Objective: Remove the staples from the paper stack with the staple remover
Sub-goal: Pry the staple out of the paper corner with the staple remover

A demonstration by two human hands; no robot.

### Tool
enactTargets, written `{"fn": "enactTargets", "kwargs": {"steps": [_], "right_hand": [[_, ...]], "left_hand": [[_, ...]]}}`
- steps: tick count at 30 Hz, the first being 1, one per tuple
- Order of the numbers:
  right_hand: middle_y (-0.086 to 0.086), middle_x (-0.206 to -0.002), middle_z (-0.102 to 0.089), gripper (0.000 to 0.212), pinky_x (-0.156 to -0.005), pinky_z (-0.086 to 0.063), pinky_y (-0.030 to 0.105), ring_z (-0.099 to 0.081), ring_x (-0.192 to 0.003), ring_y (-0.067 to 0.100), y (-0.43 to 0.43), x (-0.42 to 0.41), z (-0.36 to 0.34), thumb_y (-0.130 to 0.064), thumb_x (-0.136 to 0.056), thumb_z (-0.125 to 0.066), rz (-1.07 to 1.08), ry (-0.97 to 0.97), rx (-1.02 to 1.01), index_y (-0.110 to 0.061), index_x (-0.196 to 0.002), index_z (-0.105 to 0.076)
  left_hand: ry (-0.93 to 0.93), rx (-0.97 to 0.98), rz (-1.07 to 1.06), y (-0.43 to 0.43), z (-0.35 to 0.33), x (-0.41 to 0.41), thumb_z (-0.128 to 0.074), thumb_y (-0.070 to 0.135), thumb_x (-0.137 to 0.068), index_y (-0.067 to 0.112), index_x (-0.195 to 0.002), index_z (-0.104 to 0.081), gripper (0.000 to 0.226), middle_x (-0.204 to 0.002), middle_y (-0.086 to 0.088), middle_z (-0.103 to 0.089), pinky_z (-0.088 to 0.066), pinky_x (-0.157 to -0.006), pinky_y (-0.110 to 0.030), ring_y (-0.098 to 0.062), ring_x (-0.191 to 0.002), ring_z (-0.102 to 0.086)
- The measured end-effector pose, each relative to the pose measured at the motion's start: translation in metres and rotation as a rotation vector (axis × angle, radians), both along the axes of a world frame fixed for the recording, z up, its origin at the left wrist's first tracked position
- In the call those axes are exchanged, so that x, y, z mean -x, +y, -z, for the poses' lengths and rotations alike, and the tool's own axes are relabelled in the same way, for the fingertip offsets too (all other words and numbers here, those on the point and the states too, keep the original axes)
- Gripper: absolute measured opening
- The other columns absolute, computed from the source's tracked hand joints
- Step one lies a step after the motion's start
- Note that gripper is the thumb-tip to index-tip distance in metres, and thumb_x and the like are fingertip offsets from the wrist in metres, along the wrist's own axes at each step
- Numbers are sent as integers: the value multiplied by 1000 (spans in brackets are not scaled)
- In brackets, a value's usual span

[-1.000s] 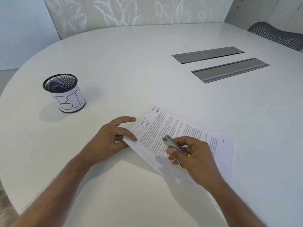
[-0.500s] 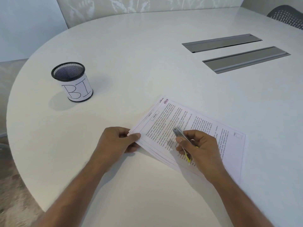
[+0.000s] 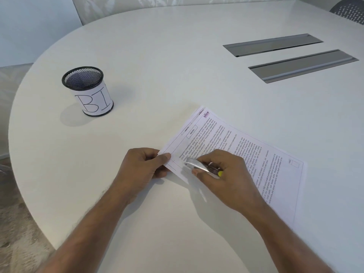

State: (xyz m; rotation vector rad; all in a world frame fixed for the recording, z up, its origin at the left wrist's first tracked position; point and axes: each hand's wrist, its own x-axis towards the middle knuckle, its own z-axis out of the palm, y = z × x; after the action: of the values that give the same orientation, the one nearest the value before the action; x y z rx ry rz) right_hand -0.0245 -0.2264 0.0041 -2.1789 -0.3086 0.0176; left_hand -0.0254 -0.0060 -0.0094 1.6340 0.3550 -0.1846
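Observation:
A stack of printed white sheets (image 3: 256, 154) lies slanted on the white table. My left hand (image 3: 143, 168) pinches the stack's near left corner between thumb and fingers. My right hand (image 3: 226, 174) holds a silver staple remover (image 3: 201, 166) with a yellow end. The tool's metal tip points left and rests on the top sheet a little to the right of my left thumb. No staple can be made out at this size.
A black mesh pen cup (image 3: 87, 90) with a paper label marked "BI" stands at the left. Two grey metal cable hatches (image 3: 275, 44) (image 3: 303, 65) sit in the table (image 3: 177, 66) at the far right. A dark mesh chair back (image 3: 348, 8) shows at the top right corner.
My left hand went from lying flat beside the corner to pinching it. My right hand brought the staple remover down and left, close to that corner.

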Motion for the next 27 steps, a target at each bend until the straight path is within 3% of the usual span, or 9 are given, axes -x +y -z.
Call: {"fn": "enactTargets", "kwargs": {"steps": [6, 14, 22, 27], "right_hand": [[-12, -81, -68, 11, -68, -51, 29, -62, -77, 5, 21, -9, -3, -28, -83, -71, -49, -79, 84, -26, -92, -77], [-8, -79, -69, 15, -67, -53, 35, -63, -76, 9, 24, -10, -4, -23, -80, -73, -86, -104, 123, -22, -94, -79], [-9, -75, -61, 12, -64, -44, 25, -54, -71, 6, 32, -11, 2, -27, -84, -69, -106, -159, 183, -21, -91, -76], [-9, -81, -61, 14, -65, -37, 13, -52, -74, 5, 31, -8, 14, -29, -91, -65, -108, -188, 141, -17, -96, -71]], "left_hand": [[-24, 10, -6, 1, 2, 0, -70, 19, -93, 10, -73, -82, 25, -73, -13, -77, -58, -54, -24, -12, -53, -65], [-42, 9, 11, 4, 4, 1, -70, 20, -93, 9, -77, -82, 22, -89, -27, -75, -59, -56, -27, -13, -55, -65], [-20, 68, 3, 6, 4, -1, -71, 20, -92, 11, -73, -83, 24, -83, -24, -77, -60, -59, -24, -15, -60, -67], [1, 111, 0, 6, 1, -2, -71, 17, -92, 11, -69, -83, 27, -71, -7, -78, -57, -55, -19, -10, -55, -66]]}}
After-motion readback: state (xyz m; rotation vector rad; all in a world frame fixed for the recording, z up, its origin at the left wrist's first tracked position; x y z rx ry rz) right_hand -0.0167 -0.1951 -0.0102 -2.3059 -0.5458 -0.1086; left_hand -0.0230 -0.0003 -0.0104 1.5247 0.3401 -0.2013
